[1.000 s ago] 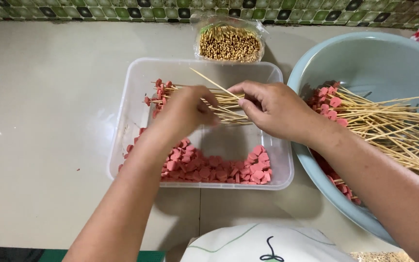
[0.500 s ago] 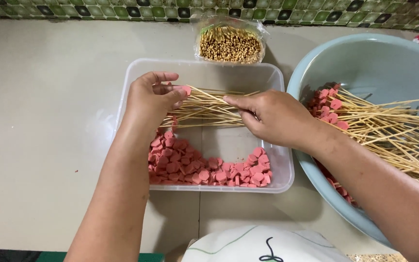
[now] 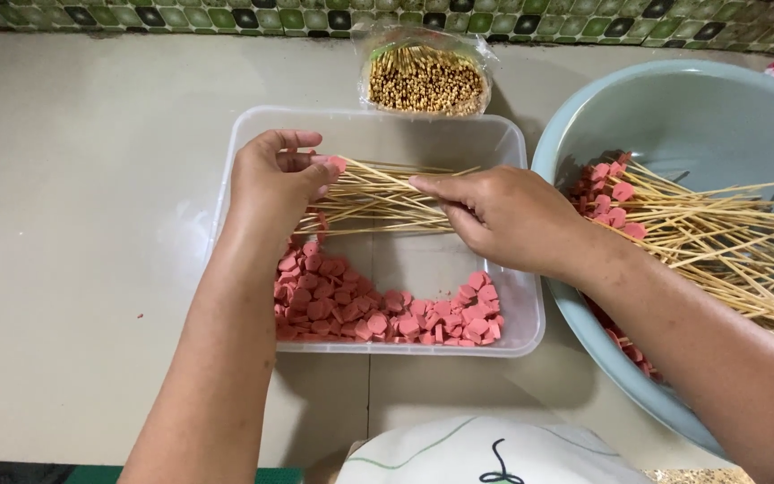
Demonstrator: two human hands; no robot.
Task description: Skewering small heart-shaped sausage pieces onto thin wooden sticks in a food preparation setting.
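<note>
A clear plastic tub (image 3: 530,332) holds several small pink sausage pieces (image 3: 360,309) along its near side. Over the tub, my right hand (image 3: 503,215) grips a bundle of bamboo skewers (image 3: 378,197) that points left. My left hand (image 3: 275,184) is at the skewer tips and pinches a pink piece (image 3: 337,165) between thumb and fingers, right against the tips.
A pale blue basin (image 3: 727,116) on the right holds several skewers with pink pieces on their ends (image 3: 674,215). A plastic bag of unused skewers (image 3: 425,79) stands behind the tub. A green tiled wall runs along the back. White cloth lies at the near edge.
My left hand has lifted from the pile of pink pieces to the skewer tips with one piece. My right hand has levelled the bundle and stays over the tub.
</note>
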